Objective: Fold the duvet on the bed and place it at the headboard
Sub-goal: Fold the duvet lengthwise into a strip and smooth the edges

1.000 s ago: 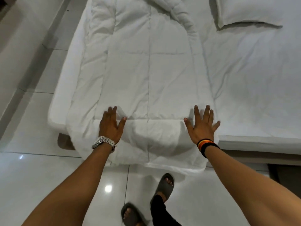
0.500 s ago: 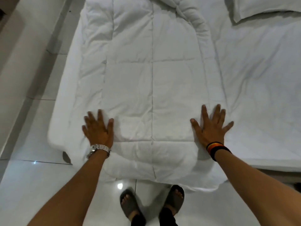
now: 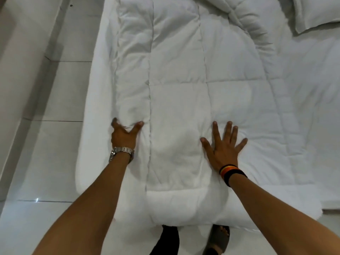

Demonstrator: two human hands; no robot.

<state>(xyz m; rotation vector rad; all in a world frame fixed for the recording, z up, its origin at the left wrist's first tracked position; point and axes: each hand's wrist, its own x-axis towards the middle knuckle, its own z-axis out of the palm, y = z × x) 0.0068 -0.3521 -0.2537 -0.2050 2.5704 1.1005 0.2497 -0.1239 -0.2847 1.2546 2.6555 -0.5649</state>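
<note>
The duvet lay in a long folded strip along the left side of the bed, running away from the person toward the far end, with its near end hanging over the foot of the bed. Both hands rested on its near part, one at each side of the strip. It was white and quilted, with stitched seams marking off panels, and its far right edge was bunched into a thick roll near a pillow.

The left hand sat at the duvet's left edge, thumb and outer finger spread, the other fingers sunk into the fabric so that a small bunch of cloth was pinched in its grip. A metal watch circled that wrist. The right hand lay flat with fingers spread wide, palm pressing on the duvet near its right edge and holding nothing. Striped bands ringed that wrist.

White floor tiles lay to the left of the bed, and a sandalled foot showed below the duvet's hanging end.
</note>
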